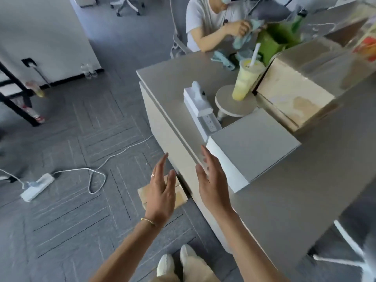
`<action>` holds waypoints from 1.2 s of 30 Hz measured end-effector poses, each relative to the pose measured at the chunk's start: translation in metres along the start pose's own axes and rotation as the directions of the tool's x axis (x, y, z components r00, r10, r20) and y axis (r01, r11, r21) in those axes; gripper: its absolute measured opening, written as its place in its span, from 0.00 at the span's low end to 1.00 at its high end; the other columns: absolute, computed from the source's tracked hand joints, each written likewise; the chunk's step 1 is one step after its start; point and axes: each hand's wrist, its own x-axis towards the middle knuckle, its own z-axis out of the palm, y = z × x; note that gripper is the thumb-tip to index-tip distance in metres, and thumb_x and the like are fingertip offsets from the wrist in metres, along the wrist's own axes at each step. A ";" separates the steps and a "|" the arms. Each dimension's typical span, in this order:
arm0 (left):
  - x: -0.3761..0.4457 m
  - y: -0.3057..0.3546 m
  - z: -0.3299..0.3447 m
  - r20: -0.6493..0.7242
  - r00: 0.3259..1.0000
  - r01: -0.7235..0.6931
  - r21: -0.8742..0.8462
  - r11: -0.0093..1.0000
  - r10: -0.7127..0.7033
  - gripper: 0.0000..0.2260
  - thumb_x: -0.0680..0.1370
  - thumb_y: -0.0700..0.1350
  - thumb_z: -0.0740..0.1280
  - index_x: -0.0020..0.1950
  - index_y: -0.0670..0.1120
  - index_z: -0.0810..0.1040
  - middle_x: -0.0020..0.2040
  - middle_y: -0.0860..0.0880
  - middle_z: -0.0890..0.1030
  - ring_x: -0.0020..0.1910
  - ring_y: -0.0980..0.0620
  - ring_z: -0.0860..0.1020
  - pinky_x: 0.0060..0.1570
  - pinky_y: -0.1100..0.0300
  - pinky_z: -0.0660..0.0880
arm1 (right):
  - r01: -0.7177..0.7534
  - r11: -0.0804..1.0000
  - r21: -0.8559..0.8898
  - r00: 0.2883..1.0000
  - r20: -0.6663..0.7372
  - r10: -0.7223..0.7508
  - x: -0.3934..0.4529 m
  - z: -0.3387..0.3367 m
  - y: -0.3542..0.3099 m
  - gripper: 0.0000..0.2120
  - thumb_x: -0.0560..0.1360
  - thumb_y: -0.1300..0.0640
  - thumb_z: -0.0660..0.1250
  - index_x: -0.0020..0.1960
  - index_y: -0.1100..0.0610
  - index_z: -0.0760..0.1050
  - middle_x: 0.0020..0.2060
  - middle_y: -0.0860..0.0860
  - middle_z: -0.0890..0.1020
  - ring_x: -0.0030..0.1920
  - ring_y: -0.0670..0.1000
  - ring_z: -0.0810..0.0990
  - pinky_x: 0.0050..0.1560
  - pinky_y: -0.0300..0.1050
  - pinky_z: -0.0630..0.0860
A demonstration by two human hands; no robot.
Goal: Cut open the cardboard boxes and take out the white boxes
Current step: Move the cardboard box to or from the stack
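While white box (252, 143) sits on desk (305, 200), L hand (160, 192) & R hand (211, 184) hover open, empty.

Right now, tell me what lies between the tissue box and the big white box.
Head view: a white power-socket strip lies between the white tissue box and white box.

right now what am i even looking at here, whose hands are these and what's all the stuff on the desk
There is one picture, taken by a wide-angle camera worn on a person's head, looking down at their own two bare hands. There is no machine. The left hand and right hand are both open and hold nothing. The right hand is close beside a white box that sits on the grey desk. Further back on the desk stand a cardboard box, a drink cup with a straw and a tissue box. A smaller cardboard box lies on the floor under the left hand. Another person sits across the desk.
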 end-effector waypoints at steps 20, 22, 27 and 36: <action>-0.127 0.130 0.320 0.353 0.919 -0.191 0.015 0.981 0.174 0.19 0.85 0.55 0.56 0.77 0.59 0.66 0.74 0.56 0.72 0.69 0.55 0.75 0.65 0.56 0.72 | -0.196 0.980 -0.020 0.929 -0.325 0.179 -0.123 -0.341 0.156 0.24 0.85 0.51 0.59 0.80 0.46 0.62 0.71 0.47 0.75 0.69 0.44 0.74 0.64 0.51 0.78; -0.141 0.145 0.357 0.351 0.921 -0.189 0.025 0.982 0.168 0.18 0.86 0.52 0.57 0.76 0.59 0.66 0.73 0.56 0.73 0.68 0.55 0.75 0.65 0.55 0.72 | -0.195 0.980 -0.027 0.939 -0.295 0.178 -0.131 -0.378 0.177 0.24 0.85 0.54 0.60 0.80 0.48 0.62 0.72 0.47 0.74 0.70 0.43 0.73 0.66 0.50 0.77; -0.154 0.189 0.433 0.341 0.922 -0.210 0.048 0.977 0.181 0.18 0.86 0.48 0.58 0.76 0.57 0.68 0.73 0.54 0.73 0.68 0.56 0.75 0.66 0.54 0.73 | -0.148 0.985 -0.087 0.961 -0.246 0.123 -0.132 -0.458 0.221 0.25 0.84 0.56 0.61 0.80 0.49 0.62 0.72 0.45 0.74 0.70 0.44 0.74 0.65 0.51 0.77; -0.109 0.222 0.544 0.325 0.930 -0.194 0.043 0.980 0.170 0.18 0.86 0.47 0.59 0.76 0.57 0.69 0.72 0.55 0.74 0.67 0.56 0.76 0.66 0.55 0.74 | -0.144 0.985 -0.098 0.974 -0.190 0.124 -0.063 -0.536 0.279 0.27 0.83 0.60 0.63 0.80 0.48 0.62 0.70 0.46 0.76 0.68 0.43 0.74 0.65 0.45 0.77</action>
